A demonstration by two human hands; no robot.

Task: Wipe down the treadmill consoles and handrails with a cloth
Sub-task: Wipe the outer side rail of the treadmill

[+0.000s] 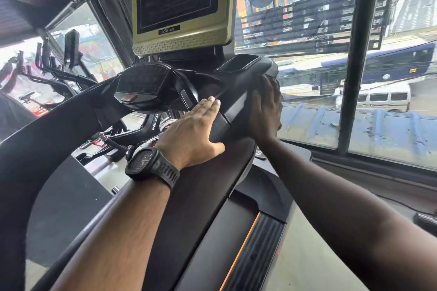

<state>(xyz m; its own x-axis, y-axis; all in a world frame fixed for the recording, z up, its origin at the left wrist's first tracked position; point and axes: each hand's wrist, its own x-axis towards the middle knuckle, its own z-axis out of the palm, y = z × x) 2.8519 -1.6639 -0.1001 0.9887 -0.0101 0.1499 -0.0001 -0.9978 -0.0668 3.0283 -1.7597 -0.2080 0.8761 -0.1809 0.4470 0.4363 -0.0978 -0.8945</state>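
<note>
A: On the console [238, 85], its smooth black right flank?
B: There the right grip [264, 111], fingers flat, presses a dark cloth [279, 92], below the moulded cup pocket [238, 65]. The left grip [189, 134] lies flat-palmed on the matte handrail [208, 184].

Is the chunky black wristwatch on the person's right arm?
No, the chunky black wristwatch sits on the left wrist, behind the left hand lying flat on the dark handrail.

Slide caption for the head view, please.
Left hand flat on the treadmill handrail, right hand pressing what looks like a dark cloth against the console's right end.
</note>
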